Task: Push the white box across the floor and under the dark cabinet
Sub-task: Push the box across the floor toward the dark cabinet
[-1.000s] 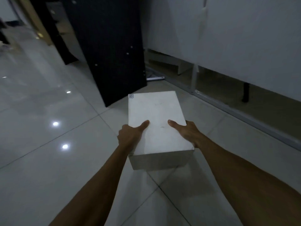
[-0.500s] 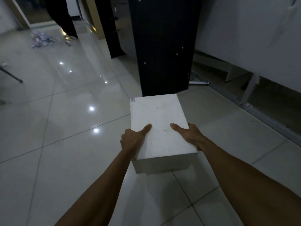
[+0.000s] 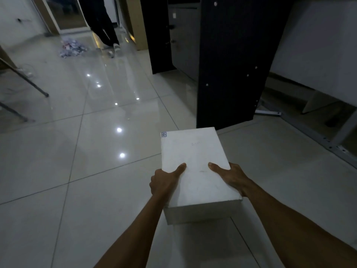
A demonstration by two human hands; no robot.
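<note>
A white rectangular box (image 3: 195,157) with a small sticker on its far left corner lies low over the glossy tiled floor, in the middle of the view. My left hand (image 3: 164,182) grips its left side, thumb on top. My right hand (image 3: 231,176) grips its right side the same way. The fingers of both hands are hidden behind the box's sides. The box's far edge meets the foot of the dark cabinet panel (image 3: 229,74), which stands upright straight ahead.
A grey metal rail (image 3: 316,138) and white panels (image 3: 318,45) run along the right. A second dark panel (image 3: 158,35) stands further back. A person's legs (image 3: 104,22) and a litter pile (image 3: 72,48) are at the far left. Metal legs (image 3: 29,84) slant in at left.
The view has swung left and upward, so the cabinet panel now stands straight ahead. The box's far edge now reaches the panel's foot. Both hands keep the same grip.
</note>
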